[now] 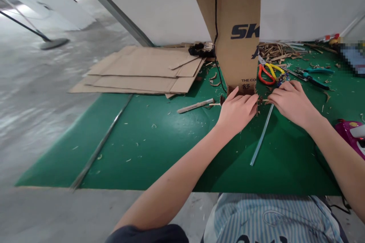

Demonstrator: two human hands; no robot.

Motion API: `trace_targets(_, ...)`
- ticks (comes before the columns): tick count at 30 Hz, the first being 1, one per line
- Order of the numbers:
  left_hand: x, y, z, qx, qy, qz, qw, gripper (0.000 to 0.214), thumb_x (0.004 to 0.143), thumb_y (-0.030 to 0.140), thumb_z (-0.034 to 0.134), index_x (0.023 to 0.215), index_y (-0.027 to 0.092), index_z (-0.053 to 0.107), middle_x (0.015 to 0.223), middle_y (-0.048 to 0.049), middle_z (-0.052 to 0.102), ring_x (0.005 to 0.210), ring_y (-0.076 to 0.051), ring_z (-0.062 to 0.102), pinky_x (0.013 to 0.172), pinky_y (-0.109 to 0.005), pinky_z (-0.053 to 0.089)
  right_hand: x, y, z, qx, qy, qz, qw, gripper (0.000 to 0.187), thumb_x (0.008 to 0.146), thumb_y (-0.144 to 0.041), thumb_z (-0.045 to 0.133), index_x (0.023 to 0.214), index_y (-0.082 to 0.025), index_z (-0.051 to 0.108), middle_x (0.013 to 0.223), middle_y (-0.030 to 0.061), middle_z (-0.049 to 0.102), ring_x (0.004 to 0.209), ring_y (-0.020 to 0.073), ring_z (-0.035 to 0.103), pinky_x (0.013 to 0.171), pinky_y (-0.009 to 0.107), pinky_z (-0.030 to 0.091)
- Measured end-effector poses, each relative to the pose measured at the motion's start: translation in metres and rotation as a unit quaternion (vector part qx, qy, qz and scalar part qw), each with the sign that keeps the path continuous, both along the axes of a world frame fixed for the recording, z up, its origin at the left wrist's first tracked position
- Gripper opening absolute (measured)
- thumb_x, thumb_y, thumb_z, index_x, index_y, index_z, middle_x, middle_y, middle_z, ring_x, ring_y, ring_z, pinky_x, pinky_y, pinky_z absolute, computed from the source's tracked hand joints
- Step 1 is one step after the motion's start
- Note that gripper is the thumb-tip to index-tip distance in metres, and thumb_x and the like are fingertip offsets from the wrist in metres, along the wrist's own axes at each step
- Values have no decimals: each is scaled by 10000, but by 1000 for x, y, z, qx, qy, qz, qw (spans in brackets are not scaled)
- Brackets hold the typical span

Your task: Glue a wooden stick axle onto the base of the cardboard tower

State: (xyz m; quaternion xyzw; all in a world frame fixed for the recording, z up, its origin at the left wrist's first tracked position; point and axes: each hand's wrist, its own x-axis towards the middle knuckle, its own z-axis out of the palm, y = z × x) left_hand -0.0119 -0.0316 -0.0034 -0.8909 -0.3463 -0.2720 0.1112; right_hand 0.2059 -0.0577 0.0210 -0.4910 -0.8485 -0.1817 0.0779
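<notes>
Flanking a small dark clump of twigs (259,100) at the foot of an upright cardboard box (236,30), the left hand (236,113) and right hand (293,104) sit close together on a green mat (159,151). The fingers of each hand lie pressed side by side, not spread, with their tips at the clump and the box's lower edge. Whether they pinch the clump cannot be told, since the fingers hide much of it. A thin stick (215,104) lies just left of the left hand, near a white rod (195,106). A clear strip (262,133) runs down from beside the right hand. Beyond it lie red-and-yellow scissors (267,72), teal pliers (313,79) and a heap of wood shavings (273,51). Flattened cardboard (137,72) lies on the mat's far left, and a metal rod (99,148) lies nearer the front edge.
</notes>
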Motion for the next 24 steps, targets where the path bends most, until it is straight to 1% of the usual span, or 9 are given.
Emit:
trace_targets(3,-1,2,0,-3,16,25,1000,194,939,167,558,1103,169,663,918,-47,779,837,-204,742,1086,-437,474,-1,-2,3,6,3,-5,1000,269,1005,-201,450,983,-209,718,978,75,742,1013,264,516,962,432,310)
trace_targets(6,-5,6,-1,-15,25,48,998,220,955,179,550,1150,163,651,927,-60,775,869,-216,743,1081,-438,473,0,-4,9,4,32,-7,999,275,1014,-263,457,1075,-184,713,1067,93,734,1045,276,548,966,441,341)
trace_targets(9,-9,9,0,-31,27,54,998,274,984,205,529,1236,157,623,979,-74,775,917,-218,741,1111,-452,445,0,-7,18,-15,77,-5,997,276,1014,-282,469,1119,-177,701,1095,93,727,1034,270,594,936,432,384)
trace_targets(11,-12,10,2,-35,28,47,998,314,990,220,529,1288,152,601,1015,-77,775,946,-217,737,1144,-461,411,-2,-10,21,-39,100,-4,994,265,1009,-277,482,1129,-175,695,1096,95,722,1018,261,619,905,416,407)
trace_targets(13,-16,12,4,-36,26,36,998,347,987,222,538,1324,151,584,1047,-75,774,975,-214,732,1167,-458,383,-6,-15,22,-79,106,5,991,251,1008,-276,488,1101,-176,700,1076,95,721,1000,251,636,869,394,424)
trace_targets(15,-18,14,5,-38,24,27,999,360,984,204,536,1338,153,576,1070,-73,771,996,-206,725,1162,-438,386,-11,-20,21,-131,90,22,987,251,1013,-283,482,1052,-178,707,1047,92,722,983,243,646,840,378,432)
trace_targets(18,-18,17,6,-46,47,30,997,345,967,133,521,1304,157,594,1070,-74,770,990,-208,719,1090,-413,436,-15,-29,21,-200,54,31,978,262,1014,-295,476,1003,-178,710,1017,86,724,970,243,652,820,376,438)
trace_targets(21,-12,19,9,-61,95,49,992,292,944,91,517,1204,155,632,997,-75,771,931,-236,717,947,-411,478,-4,-36,27,-270,63,12,961,260,1002,-314,478,989,-192,708,1005,74,723,926,232,656,790,365,451)
trace_targets(24,-7,21,11,-76,121,65,988,256,947,90,497,1146,166,639,934,-74,767,864,-247,714,828,-407,460,20,-39,35,-360,118,-25,925,313,1002,-425,455,1003,-233,701,1012,47,726,858,202,661,727,331,470)
